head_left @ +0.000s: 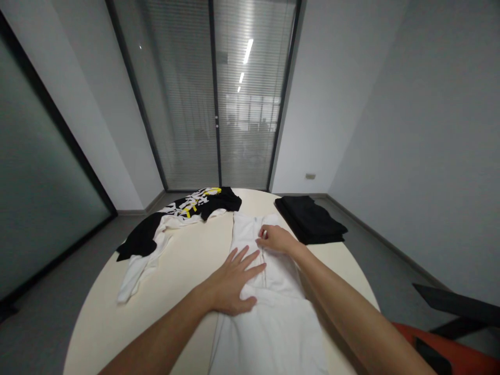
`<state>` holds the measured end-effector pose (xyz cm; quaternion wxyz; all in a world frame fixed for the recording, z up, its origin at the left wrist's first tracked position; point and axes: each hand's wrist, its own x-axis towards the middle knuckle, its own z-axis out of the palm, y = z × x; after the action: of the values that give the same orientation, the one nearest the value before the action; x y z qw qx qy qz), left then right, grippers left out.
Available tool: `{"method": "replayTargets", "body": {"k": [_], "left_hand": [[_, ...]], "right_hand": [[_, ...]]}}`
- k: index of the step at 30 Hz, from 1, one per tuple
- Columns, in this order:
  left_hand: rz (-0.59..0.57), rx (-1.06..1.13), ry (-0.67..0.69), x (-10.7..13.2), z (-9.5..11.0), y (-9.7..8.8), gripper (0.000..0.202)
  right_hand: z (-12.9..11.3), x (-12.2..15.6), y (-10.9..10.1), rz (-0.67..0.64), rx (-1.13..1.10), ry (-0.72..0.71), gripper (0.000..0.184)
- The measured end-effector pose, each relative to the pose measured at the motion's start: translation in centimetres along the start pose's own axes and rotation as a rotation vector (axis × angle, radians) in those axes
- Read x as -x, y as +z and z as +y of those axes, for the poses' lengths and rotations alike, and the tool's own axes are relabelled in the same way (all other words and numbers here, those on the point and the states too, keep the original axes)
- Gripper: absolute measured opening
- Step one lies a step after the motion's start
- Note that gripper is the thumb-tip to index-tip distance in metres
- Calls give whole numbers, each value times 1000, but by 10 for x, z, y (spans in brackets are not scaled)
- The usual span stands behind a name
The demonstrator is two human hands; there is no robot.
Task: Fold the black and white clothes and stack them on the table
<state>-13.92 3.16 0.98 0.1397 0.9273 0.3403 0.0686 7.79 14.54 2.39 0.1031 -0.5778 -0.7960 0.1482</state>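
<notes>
A white garment (269,328) lies lengthwise down the middle of the table, its narrower end away from me. A lengthwise seam or zip line runs through its upper part; which of the two I cannot tell. My left hand (236,284) rests flat on the cloth with fingers spread, left of that line. Further up, my right hand (275,238) has thumb and fingers pinched together at the line. The small bit of the garment between those fingertips is mostly hidden.
On the round cream table (187,260), a black top with white and yellow print (144,234) lies at the left over white cloth (135,276). Folded black clothes (310,219) are stacked at the far right. A red chair (449,349) stands at the lower right.
</notes>
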Motion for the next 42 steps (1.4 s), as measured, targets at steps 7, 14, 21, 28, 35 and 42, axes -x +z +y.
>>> {"method": "replayTargets", "body": {"k": [7,14,21,28,35,42], "left_hand": [[133,15,85,4,7,-10,57],[45,68,-114,15,6,-40,18],[-27,151,-203,20,3,-39,24],[-111,298,-219,19,7,-42,31],[-51,170,-205,20,8,-38,21],[-65,266,-167,19,8,-37,16]], "right_hand": [[4,24,-5,-23,-112,-91,18],[11,74,-29,-415,-208,-154,29],[14,88,-24,-682,-378,-171,44],[14,88,-27,-764,-417,-162,53],[14,88,-26,-805,-507,-140,57],[12,87,-22,-770,-467,-218,51]]}}
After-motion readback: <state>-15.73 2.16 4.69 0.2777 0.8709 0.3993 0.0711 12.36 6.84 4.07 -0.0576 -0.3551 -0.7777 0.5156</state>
